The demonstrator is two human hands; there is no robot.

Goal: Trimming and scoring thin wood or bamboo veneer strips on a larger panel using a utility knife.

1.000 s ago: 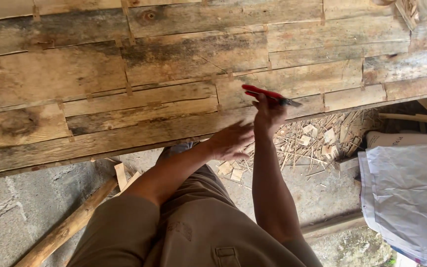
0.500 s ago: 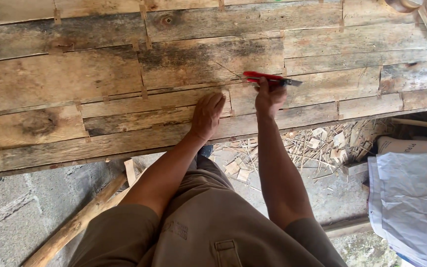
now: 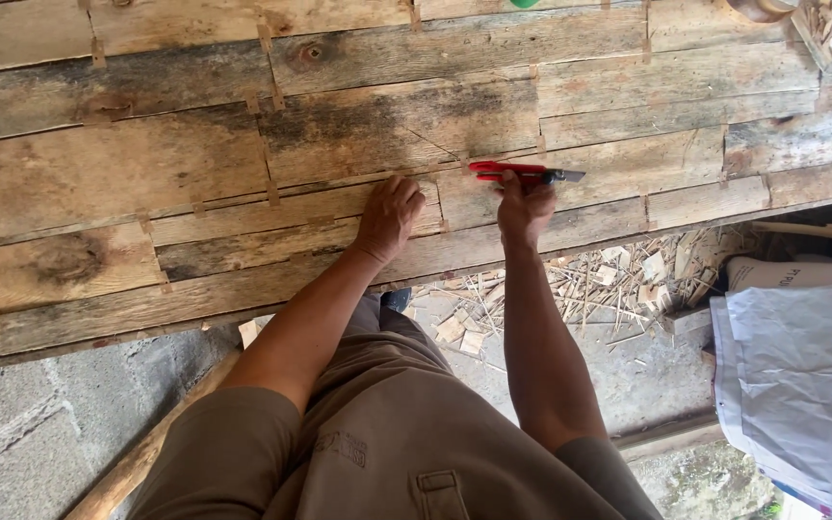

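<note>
A workbench of weathered wooden planks [image 3: 195, 183] fills the upper part of the head view. My left hand [image 3: 389, 216] lies flat on a plank near the bench's front edge, fingers spread. Just to its right, my right hand [image 3: 524, 206] grips a red utility knife [image 3: 522, 172] that lies sideways, its blade tip pointing right over the plank surface. A thin scored line runs diagonally across the wood just left of the knife.
Wood chips and splinters [image 3: 618, 279] litter the concrete floor under the bench edge. A white sheet or sack [image 3: 801, 376] lies at the right. A wooden pole [image 3: 137, 462] lies on the floor at the lower left.
My left hand rose from below the bench edge and settled flat on the plank. My right hand with the knife stayed at nearly the same spot on the bench.
</note>
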